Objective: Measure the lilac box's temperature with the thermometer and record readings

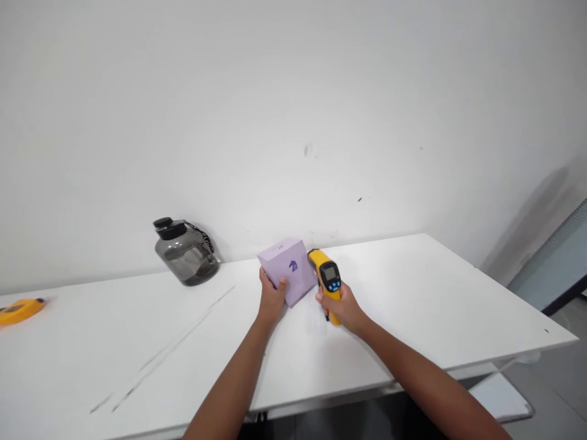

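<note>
A light purple box [300, 278] with a dark horse-head emblem is tilted in my left hand [272, 296], the thumb across its front face. In my right hand [345, 308] is a yellow and black infrared thermometer [331, 276], gripped round its handle. Its small screen and blue buttons face me, and its head end is close beside the box's right edge. Whether the two touch I cannot tell. Both hands are over the white table [376, 366], near its middle.
A dark see-through water bottle [188, 253] with a black lid and strap stands against the wall at the back left. Part of a yellow-orange tool [21, 311] lies at the far left edge. Dark scuff lines mark the tabletop.
</note>
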Available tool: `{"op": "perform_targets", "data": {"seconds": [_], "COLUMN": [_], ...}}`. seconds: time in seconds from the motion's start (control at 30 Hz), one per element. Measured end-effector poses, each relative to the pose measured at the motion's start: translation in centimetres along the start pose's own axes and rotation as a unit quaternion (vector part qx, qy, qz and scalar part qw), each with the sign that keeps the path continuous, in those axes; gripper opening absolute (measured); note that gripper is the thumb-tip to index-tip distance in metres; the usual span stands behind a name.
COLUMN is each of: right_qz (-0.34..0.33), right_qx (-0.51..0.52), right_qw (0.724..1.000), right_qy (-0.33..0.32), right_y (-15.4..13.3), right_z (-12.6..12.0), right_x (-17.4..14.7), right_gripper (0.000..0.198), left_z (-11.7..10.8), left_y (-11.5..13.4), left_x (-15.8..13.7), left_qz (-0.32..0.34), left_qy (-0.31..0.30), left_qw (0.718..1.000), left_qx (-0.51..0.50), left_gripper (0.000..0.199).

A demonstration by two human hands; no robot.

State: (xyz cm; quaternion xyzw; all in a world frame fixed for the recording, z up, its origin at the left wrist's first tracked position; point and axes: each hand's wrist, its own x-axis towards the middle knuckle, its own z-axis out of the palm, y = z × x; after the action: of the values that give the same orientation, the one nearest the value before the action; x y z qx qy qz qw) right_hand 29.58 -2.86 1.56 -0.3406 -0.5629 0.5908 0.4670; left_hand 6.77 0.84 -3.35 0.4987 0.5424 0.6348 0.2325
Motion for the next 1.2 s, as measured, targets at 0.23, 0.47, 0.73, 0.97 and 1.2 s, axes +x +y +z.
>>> {"op": "perform_targets", "data": {"seconds": [0.23,0.47,0.73,0.97,1.2], "right_qz": [0.078,0.059,0.075,0.089,-0.027], "right_qx": [-0.007,0.014,0.013,0.002,-0.078], "right_qw": [0.991,0.992,0.993,0.992,0.994], "right_qy": [-0.111,-0.106,-0.090,-0.092,0.078], "right_y": [0.6,1.3,1.9,1.8,1.0], "right_z": [0.6,0.3,0.6,0.6,0.5], "right_x": [-0.3,0.7,1.2,1.1,0.6], "right_gripper": [0.038,0.032,0.033,0.046,0.049], "left_z": [-0.1,-0.1,0.0,0.2,0.3], "left_y": [-0.3,0.0,0.1,0.0,0.6], "left_x": [0.2,-0.2,-0.6,-0.5,-0.4], "left_qz": [0.009,0.005,0.006,-0.006,-0.062], "left_qy": [-0.003,-0.018,-0.065,-0.043,-0.002], "left_qw": [1.000,1.000,0.998,0.999,0.998], "left_qx": [-0.006,0.005,-0.001,-0.002,0.019], "left_gripper": [0.111,0.106,0.100,0.097,0.095]}}
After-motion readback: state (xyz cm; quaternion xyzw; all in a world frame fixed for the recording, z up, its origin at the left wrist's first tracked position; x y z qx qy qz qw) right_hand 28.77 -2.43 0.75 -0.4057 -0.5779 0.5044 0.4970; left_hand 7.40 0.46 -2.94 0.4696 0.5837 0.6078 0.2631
